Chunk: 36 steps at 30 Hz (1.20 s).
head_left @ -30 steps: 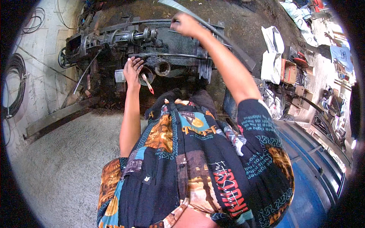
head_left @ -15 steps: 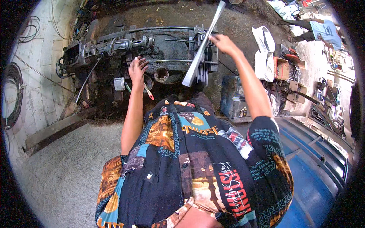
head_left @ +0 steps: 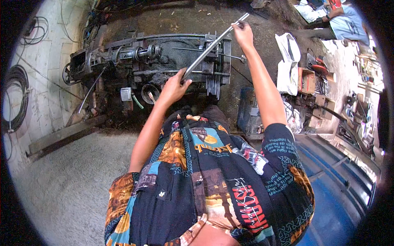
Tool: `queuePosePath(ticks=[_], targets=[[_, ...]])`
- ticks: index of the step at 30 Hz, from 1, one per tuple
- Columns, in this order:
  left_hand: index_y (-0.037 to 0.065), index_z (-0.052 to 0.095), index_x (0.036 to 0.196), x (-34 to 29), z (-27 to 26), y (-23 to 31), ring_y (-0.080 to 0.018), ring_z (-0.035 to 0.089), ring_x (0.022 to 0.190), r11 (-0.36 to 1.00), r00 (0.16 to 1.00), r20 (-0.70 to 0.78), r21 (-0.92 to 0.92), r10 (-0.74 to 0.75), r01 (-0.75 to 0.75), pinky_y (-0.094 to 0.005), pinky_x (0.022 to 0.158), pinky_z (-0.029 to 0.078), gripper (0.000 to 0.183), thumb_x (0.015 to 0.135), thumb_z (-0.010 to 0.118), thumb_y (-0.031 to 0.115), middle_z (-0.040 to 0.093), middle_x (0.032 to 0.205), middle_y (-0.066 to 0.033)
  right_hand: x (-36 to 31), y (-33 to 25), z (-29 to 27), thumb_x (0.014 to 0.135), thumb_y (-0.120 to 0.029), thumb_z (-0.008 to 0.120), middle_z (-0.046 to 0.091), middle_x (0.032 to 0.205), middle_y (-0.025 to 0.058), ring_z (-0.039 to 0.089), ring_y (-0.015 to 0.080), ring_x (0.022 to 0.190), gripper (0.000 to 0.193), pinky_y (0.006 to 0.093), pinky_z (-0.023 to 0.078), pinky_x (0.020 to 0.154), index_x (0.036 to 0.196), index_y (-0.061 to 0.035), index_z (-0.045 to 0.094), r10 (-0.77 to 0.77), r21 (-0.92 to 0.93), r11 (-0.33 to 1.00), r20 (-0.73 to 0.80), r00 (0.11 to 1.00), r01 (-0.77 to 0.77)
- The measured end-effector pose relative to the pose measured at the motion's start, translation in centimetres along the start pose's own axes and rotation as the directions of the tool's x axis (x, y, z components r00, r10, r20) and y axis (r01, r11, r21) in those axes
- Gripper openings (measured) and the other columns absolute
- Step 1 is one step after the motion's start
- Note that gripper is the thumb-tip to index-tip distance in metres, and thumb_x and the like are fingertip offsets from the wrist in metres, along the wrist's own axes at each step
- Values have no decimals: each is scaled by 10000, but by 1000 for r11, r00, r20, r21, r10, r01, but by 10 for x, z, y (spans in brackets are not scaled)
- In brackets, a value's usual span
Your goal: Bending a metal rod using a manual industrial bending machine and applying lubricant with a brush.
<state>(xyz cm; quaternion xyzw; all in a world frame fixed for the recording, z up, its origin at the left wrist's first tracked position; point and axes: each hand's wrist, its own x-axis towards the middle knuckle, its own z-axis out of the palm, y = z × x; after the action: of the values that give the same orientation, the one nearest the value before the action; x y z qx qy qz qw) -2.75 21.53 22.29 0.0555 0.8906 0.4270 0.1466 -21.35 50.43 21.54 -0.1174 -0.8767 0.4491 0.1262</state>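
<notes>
A long, shiny metal rod [head_left: 209, 49] slants across the front of me, its far end pointing up to the right. My left hand [head_left: 175, 87] is closed on the rod's near end. Close to the far end, my right hand [head_left: 243, 36] grips it, with a short length sticking out past the fingers. Below the rod lies a dark, greasy machine [head_left: 180, 51] with long rails and a heavy spindle on its left. A round container [head_left: 144, 93] stands just left of my left wrist, and a brush [head_left: 152, 98] leans in it.
A small whitish box [head_left: 126, 94] with a green-handled thing [head_left: 137, 102] beside it sits at the machine's near side. To the right are a blue cabinet [head_left: 248, 107], white sacks [head_left: 287, 61] and cardboard boxes [head_left: 307, 80]. Another person [head_left: 347, 24] is at the far right.
My left hand has moved right and taken hold of the rod's near end. The rod has shifted slightly left at its lower end. The other person has moved and leans nearer.
</notes>
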Motion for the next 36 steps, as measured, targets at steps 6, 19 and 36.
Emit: queuePosePath(ticks=[6,19,36], targets=[[122,586,1231,-20,-9,2,-401,648,816,968,965,-235,190,-117,163,-469,683,500,398,910,602,356,668,837,-217,77,37,61,919,-109,447,595,810,199,621,368,746,167,499,530,704,897,38,522,474,827,244,354,806,-507],[61,698,846,25,-65,-86,-442,632,720,875,891,-454,428,-8,225,-513,661,507,499,958,444,475,629,699,-258,33,17,51,924,-578,230,282,508,26,266,183,500,585,375,283,568,624,-92,360,400,864,-200,503,766,-463],[47,679,729,-9,-45,-51,-419,630,617,852,881,-466,426,-81,304,-503,572,509,480,981,433,372,623,663,-236,47,1,57,881,-327,335,272,479,-4,253,143,412,311,319,251,425,666,-107,383,562,878,-10,401,723,-478]])
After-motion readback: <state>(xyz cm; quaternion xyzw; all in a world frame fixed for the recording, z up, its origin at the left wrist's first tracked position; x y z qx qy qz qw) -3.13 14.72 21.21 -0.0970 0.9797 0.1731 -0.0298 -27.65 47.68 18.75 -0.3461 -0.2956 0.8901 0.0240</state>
